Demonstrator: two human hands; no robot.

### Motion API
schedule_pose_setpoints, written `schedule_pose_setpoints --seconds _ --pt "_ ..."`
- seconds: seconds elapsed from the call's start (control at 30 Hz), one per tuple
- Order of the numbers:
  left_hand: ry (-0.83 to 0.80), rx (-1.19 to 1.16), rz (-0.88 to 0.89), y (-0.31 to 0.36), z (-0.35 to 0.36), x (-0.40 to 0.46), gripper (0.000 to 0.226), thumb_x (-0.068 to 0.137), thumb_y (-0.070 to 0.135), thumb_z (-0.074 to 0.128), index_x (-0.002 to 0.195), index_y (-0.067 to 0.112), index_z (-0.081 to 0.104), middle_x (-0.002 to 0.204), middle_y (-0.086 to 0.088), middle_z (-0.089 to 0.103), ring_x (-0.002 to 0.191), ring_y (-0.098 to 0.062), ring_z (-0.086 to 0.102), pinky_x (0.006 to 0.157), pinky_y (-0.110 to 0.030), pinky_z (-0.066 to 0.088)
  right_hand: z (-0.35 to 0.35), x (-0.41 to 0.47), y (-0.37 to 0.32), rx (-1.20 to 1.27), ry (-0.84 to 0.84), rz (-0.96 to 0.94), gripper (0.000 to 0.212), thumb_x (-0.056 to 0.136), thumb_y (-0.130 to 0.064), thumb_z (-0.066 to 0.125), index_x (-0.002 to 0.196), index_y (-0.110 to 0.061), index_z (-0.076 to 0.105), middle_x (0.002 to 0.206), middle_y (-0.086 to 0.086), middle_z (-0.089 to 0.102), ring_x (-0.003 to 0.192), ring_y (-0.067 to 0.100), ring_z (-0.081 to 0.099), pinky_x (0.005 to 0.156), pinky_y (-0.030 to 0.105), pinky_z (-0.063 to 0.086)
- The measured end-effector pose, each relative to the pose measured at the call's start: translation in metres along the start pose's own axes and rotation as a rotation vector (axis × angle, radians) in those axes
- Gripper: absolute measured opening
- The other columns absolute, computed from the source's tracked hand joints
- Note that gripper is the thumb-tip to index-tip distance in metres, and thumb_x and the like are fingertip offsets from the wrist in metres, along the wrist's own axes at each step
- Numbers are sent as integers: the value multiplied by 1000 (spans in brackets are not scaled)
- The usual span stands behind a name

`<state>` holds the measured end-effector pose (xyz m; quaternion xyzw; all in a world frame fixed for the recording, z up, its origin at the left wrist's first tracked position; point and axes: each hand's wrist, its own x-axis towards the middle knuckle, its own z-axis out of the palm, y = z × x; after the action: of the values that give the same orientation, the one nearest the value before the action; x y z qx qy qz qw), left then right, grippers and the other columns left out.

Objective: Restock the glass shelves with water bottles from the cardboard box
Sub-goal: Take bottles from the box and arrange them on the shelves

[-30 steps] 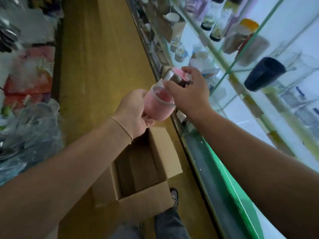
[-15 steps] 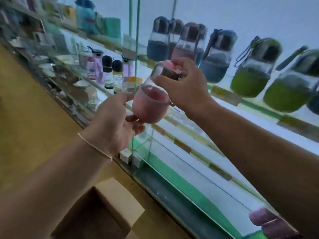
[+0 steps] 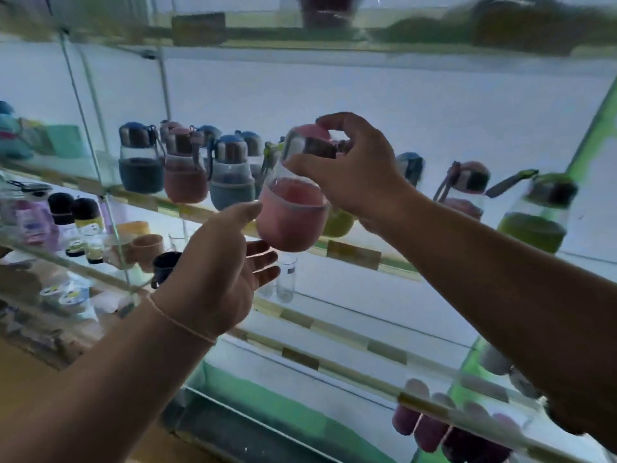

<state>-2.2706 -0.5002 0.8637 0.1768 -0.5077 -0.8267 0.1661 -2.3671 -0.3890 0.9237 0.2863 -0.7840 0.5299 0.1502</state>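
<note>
My right hand (image 3: pixel 354 172) grips the lid and neck of a pink-sleeved water bottle (image 3: pixel 292 215), holding it up in front of a glass shelf (image 3: pixel 354 253). My left hand (image 3: pixel 217 272) is just below and left of the bottle, fingers spread, its thumb tip touching the pink sleeve. On that shelf stands a row of similar bottles: a dark blue bottle (image 3: pixel 138 162), a pink bottle (image 3: pixel 185 168), a grey-blue bottle (image 3: pixel 232 172), and a green bottle (image 3: pixel 537 208) at the right. The cardboard box is out of view.
A lower glass shelf (image 3: pixel 334 325) carries clear tumblers (image 3: pixel 285 279), small mugs (image 3: pixel 147 250) and black-capped jars (image 3: pixel 76 225) at the left. Glass uprights (image 3: pixel 86 105) divide the shelving. An upper shelf (image 3: pixel 300 35) runs overhead. Purple bottles (image 3: pixel 430 429) lie at the bottom right.
The view has swung up from the box and floor to the shelves. Both hands have raised the pink bottle to shelf height, and my left hand has loosened from the bottle's base.
</note>
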Motion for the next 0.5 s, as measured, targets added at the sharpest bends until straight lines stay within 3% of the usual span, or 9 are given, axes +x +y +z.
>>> schedule_pose_setpoints --seconds 0.13,0.27,0.4,0.5 --pt "-65 17 -2 -16 49 0 14 93 27 50 100 19 58 106 -21 56 97 -34 54 95 -48 46 -50 4 19 -25 19 13 56 70 -35 82 120 -34 58 95 -20 54 98 10 61 85 34 57" --pt "-100 22 -30 -32 86 7 32 92 27 51 122 15 55 103 -19 59 89 -31 57 86 -45 50 -86 11 40 -39 27 31 55 72 -35 82 121 -37 56 98 -18 57 97 9 61 80 30 57" --pt "-92 26 -72 -42 114 15 14 94 28 49 98 15 55 100 -20 59 93 -34 56 81 -43 49 -108 22 58 -105 40 14 57 73 -36 81 124 -34 56 104 -15 58 100 11 61 86 33 55" --pt "-106 37 -106 -48 126 23 13 95 28 48 94 17 53 108 -25 58 94 -37 59 77 -42 50 -116 32 70 -141 46 16 61 73 -37 80 128 -34 55 107 -15 56 102 12 60 88 37 55"
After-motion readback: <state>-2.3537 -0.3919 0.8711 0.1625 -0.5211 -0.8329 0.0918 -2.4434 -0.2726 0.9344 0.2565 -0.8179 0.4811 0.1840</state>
